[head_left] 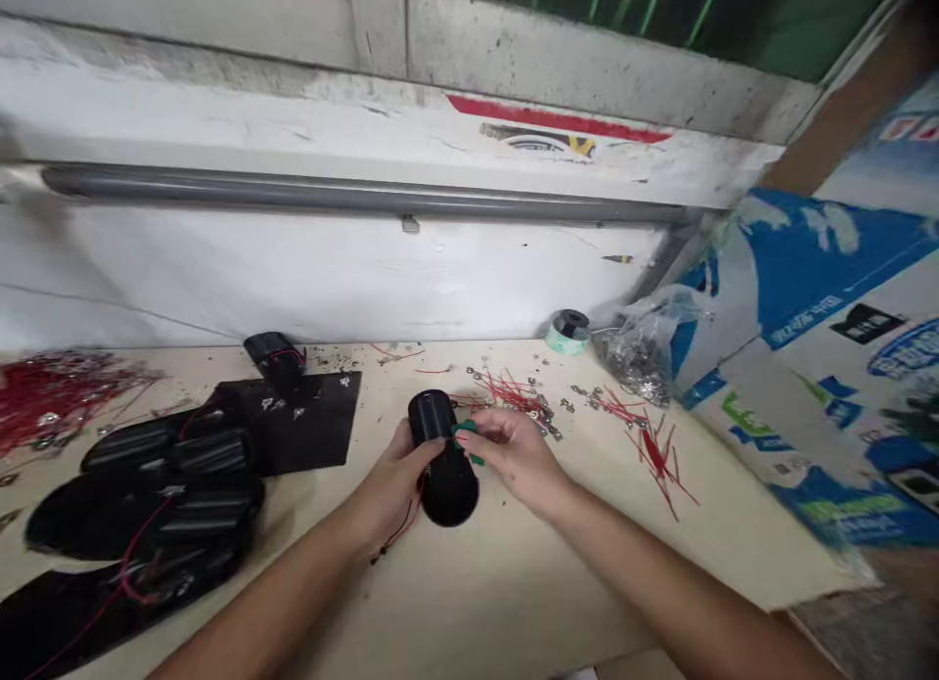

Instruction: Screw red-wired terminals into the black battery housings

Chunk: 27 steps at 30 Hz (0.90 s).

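A black, rounded plastic housing (449, 484) stands out in the middle of the bench, with a shiny curved upper end. My left hand (407, 470) grips it from the left side, the thumb lying across its front. Between the thumb and fingers of my right hand (514, 455) is a small green piece (467, 441), touching or very near the housing's right side; its exact kind is unclear. A short red wire shows beside the left thumb. Thin red and black leads (400, 535) hang below the left hand. My fingers partly hide the housing's middle.
Several black housings (212, 504) lie at left, near a heap of red wires (63, 391). One more housing (275, 357) rests by a black flat sheet (315, 430). Loose wires (656, 455), a tape roll (566, 334), a bag of metal parts (637, 352) and printed cartons (828, 367) are right.
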Motion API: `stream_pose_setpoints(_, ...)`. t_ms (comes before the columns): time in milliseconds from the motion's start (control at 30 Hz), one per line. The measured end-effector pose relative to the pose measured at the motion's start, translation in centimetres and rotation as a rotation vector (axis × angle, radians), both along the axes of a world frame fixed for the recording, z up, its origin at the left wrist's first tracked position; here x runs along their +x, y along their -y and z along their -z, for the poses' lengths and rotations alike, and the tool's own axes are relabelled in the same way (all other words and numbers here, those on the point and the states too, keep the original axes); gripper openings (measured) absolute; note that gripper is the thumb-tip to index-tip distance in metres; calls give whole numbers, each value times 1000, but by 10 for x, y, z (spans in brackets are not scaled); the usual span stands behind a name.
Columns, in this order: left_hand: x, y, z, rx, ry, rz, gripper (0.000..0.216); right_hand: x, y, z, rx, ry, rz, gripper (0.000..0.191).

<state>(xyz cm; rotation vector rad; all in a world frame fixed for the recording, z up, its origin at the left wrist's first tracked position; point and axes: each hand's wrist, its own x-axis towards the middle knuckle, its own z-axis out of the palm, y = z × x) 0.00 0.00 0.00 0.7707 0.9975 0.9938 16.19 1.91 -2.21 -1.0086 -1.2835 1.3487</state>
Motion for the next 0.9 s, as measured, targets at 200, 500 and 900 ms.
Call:
stream_pose_setpoints(200,-2,1,6,39,-14,22,40,-2,2,-2,-14,50,-53,30)
stream_pose_setpoints(500,-6,0,21,128,-83,83,38,0,4,1,27,168,-62,34)
stream_pose_setpoints(900,-7,-2,30,184,-113,80,40,-2,5,3,-12,102,-64,29)
